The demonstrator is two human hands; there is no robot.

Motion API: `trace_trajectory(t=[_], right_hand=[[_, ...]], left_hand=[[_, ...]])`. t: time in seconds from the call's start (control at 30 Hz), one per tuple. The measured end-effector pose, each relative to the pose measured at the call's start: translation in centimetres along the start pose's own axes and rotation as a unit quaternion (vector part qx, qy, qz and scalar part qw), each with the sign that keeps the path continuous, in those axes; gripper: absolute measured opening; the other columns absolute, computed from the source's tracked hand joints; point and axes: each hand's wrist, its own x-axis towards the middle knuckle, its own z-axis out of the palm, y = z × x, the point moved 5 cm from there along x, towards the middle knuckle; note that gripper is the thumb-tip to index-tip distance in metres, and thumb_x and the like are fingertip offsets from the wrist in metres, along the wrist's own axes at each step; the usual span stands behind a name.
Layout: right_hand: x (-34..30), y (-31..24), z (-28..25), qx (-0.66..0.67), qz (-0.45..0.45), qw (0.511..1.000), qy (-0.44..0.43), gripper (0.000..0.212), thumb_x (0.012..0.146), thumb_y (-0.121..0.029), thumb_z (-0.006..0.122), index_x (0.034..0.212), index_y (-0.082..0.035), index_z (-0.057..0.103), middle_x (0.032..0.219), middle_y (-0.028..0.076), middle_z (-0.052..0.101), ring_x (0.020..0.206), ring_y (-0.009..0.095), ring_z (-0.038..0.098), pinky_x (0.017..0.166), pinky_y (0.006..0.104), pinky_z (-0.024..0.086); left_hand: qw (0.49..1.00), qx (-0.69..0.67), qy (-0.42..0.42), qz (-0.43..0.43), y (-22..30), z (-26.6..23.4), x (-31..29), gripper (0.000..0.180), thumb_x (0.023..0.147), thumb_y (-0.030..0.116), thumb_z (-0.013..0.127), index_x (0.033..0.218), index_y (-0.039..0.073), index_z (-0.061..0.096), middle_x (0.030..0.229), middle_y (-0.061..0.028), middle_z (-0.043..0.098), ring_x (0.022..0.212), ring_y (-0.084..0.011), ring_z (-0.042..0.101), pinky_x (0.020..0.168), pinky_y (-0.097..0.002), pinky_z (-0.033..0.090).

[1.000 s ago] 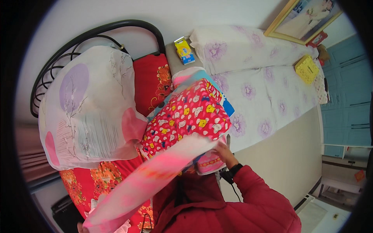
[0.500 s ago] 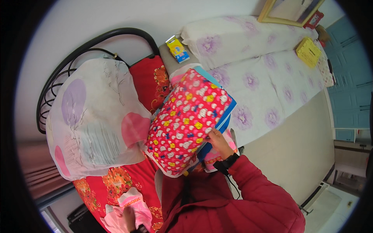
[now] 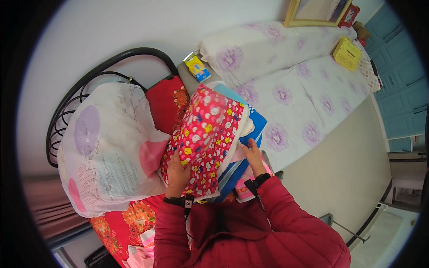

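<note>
A red padded cloth (image 3: 210, 129) printed with white, yellow and blue cartoon shapes lies before me, partly folded over itself, with its pale lining showing along the right side. My left hand (image 3: 177, 175) is closed on the folded part at the cloth's near left. At its right edge, my right hand (image 3: 253, 157) pinches the pale lining. Beneath the cloth, flat blue sheet-like items (image 3: 258, 124) stick out on the right; their kind is unclear. Pink-and-white cloth (image 3: 147, 245) lies at the lower left beside my left sleeve.
To the left, a sheer printed cover (image 3: 105, 147) spreads over the red floral bedding (image 3: 138, 214), against a black metal headboard (image 3: 129, 52). A yellow-and-blue packet (image 3: 197, 68) stands at the back. A floral-covered sofa (image 3: 290, 96) runs right, holding a yellow box (image 3: 347, 54).
My left hand has moved up from the pink cloth at lower left onto the red patterned cloth. That cloth, spread out before, is now folded over, exposing its pale lining.
</note>
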Motion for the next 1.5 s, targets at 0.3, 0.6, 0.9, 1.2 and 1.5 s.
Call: trace_trajectory(t=[0.3,0.6,0.9,1.2,1.5], right_hand=[[1.4,1.2,6.3,0.292,0.211,0.916,-0.177,0.047,0.067,-0.018,0.059,0.101,0.007,0.038,0.092,0.016,0.051,0.077,0.022,0.052,0.069,0.0316,0.042],[0.1,-0.3,8.0,0.308,0.209,0.902,-0.220,0.037,0.067,-0.009,0.055,0.101,-0.001,0.043,0.092,0.011,0.052,0.079,0.021,0.052,0.069,0.0334,0.042],[-1.0,0.9,0.9,0.101,0.076,0.989,-0.073,0.033,0.070,-0.015,0.054,0.095,0.003,0.042,0.081,0.009,0.051,0.066,0.014,0.049,0.059,0.0240,0.041],[-4.0,0.4,2.8,0.205,0.107,0.937,-0.260,0.034,0.076,-0.021,0.048,0.104,-0.003,0.040,0.093,0.005,0.048,0.081,0.013,0.046,0.068,0.0234,0.038],[-4.9,-0.6,3.6,0.392,0.182,0.874,-0.221,0.044,0.073,-0.020,0.051,0.110,-0.003,0.034,0.104,0.010,0.045,0.093,0.020,0.046,0.078,0.0327,0.038]], left_hand=[[0.998,-0.034,0.051,-0.016,-1.9,-2.0,2.6,0.055,0.059,0.015,0.060,0.106,0.000,0.035,0.094,-0.0187,0.045,0.086,-0.0328,0.046,0.072,-0.0363,0.039],[0.994,-0.086,0.042,-0.044,-2.2,-2.3,3.6,0.044,0.060,0.013,0.059,0.099,0.002,0.043,0.089,-0.0155,0.049,0.083,-0.0309,0.047,0.071,-0.0349,0.038],[0.975,-0.209,0.066,-0.034,-0.3,-9.4,4.5,0.016,0.065,0.006,0.055,0.079,0.001,0.051,0.071,-0.0122,0.048,0.066,-0.0262,0.048,0.059,-0.0308,0.037],[0.985,0.115,0.076,0.099,4.8,-3.7,3.1,0.025,0.063,0.012,0.057,0.084,0.001,0.049,0.072,-0.0141,0.046,0.068,-0.0295,0.045,0.059,-0.0357,0.038],[0.973,-0.090,-0.124,0.175,8.7,2.3,-2.3,0.041,0.061,0.015,0.058,0.097,0.002,0.044,0.092,-0.0143,0.046,0.084,-0.0312,0.045,0.071,-0.0357,0.037]])
